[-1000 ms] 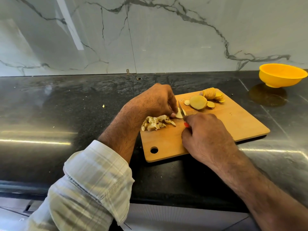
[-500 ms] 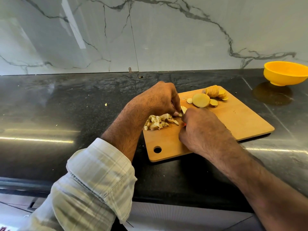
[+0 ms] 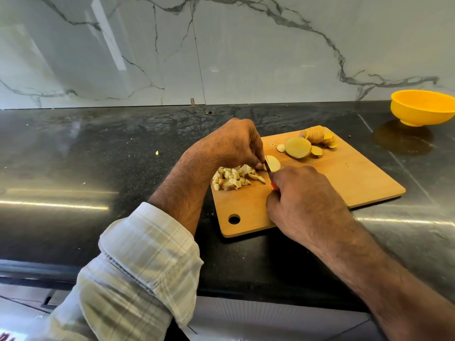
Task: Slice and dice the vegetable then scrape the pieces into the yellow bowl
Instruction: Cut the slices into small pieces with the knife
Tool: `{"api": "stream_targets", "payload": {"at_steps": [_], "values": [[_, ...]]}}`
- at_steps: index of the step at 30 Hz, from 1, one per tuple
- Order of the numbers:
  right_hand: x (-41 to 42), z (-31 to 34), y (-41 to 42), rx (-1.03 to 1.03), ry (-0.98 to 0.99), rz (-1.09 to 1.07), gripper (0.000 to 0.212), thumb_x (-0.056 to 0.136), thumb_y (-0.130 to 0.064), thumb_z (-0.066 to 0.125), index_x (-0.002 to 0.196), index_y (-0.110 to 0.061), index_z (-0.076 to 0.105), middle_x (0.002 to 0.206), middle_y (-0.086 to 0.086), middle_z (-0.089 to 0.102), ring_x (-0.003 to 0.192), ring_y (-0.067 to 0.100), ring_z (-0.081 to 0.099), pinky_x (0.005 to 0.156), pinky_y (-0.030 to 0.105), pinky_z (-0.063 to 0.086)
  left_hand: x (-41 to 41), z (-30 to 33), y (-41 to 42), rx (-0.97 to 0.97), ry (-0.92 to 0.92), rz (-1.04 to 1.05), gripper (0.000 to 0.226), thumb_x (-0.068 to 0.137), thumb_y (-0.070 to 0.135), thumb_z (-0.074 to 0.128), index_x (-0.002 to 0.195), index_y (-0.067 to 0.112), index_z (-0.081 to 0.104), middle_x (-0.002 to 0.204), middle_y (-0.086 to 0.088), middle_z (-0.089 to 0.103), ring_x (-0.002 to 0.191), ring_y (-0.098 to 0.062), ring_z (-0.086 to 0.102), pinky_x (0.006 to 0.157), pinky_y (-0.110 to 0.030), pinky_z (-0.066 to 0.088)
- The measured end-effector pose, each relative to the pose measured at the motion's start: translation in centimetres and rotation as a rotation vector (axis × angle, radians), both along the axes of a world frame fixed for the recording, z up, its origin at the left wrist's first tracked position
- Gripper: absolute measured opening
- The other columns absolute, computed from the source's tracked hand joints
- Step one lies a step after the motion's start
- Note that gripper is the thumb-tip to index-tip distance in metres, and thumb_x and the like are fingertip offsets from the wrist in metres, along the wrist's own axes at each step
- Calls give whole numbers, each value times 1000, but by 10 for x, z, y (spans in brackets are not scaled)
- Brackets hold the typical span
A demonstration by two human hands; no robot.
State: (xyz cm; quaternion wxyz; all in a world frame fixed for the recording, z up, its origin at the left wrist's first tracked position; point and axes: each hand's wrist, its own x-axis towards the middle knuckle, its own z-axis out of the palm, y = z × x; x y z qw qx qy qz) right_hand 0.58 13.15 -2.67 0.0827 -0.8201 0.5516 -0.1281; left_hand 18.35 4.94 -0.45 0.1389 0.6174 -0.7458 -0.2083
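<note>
Step in hand was dicing, judged mid-task: some veg already cubed, more slices waiting, nothing in the bowl as far as the view showed.

The left hand sat w/ fingers curled down, tips pinning a pale potato slice to the wooden cutting board. The right hand was wrapped round the knife; only a bit of orange handle and a short run of blade showed past the knuckles. Blade stood on edge at the left side of the slice, just beside the left fingertips. Whether it had bitten into the slice yet, couldn't tell.

A heap of diced pieces lay on the board's left part, touching or nearly touching the left hand's underside. At the far edge of the board: a big round slice, a fanned stack of slices behind it, and a couple of small end bits beside them. The yellow bowl stood on the dark countertop, well apart from the board, off to the far right. One stray crumb lay on the counter left of the board.

Next move prob. called for short downward cuts across the pinned slice, left fingertips creeping back ahead of the blade. Risk: blade very close to those tips. After that, the far slices needed the same treatment before any scraping; bowl would have to come nearer or board go to it.
</note>
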Motion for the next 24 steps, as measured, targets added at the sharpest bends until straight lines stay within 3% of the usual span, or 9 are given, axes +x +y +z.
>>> {"api": "stream_targets", "payload": {"at_steps": [5, 9, 14, 18, 24], "values": [[3, 5, -7, 46, 62, 22, 18, 94, -21, 62, 86, -14, 48, 83, 4, 47, 78, 19, 48, 67, 28, 37, -2, 0, 0, -15, -12, 1, 11, 82, 19, 88, 88, 25, 82, 95, 10, 77, 96, -7, 71, 93, -34, 61], [9, -1, -19, 174, 12, -46, 22, 91, -31, 70, 106, -18, 60, 97, 5, 55, 89, 21, 57, 69, 29, 49, -2, 0, 2, -38, -25, -8, 10, 82, 21, 88, 90, 22, 83, 92, 10, 77, 92, -6, 72, 91, -31, 61], [5, -1, -24, 89, -15, -37, 27, 92, -31, 68, 114, -14, 67, 97, 4, 61, 87, 19, 58, 68, 28, 48, 2, 1, 3, -33, -30, -23, 10, 84, 20, 86, 93, 22, 83, 96, 10, 78, 93, -4, 72, 93, -32, 61], [-21, 9, -7, -2, -174, -14, 27, 97, -35, 65, 122, -27, 71, 80, -10, 61, 70, 5, 56, 53, 16, 35, 9, 1, 6, -41, 41, -61, 21, 86, 16, 85, 104, 23, 79, 97, 16, 73, 91, 0, 70, 91, -29, 60], [-51, 13, 2, 110, -161, -106, 43, 95, -37, 68, 137, -31, 64, 86, -7, 62, 77, 11, 57, 56, 24, 38, -3, -4, 3, -14, -19, -181, 48, 93, 15, 77, 134, 30, 61, 124, 17, 60, 111, -5, 61, 90, -28, 53]]}}
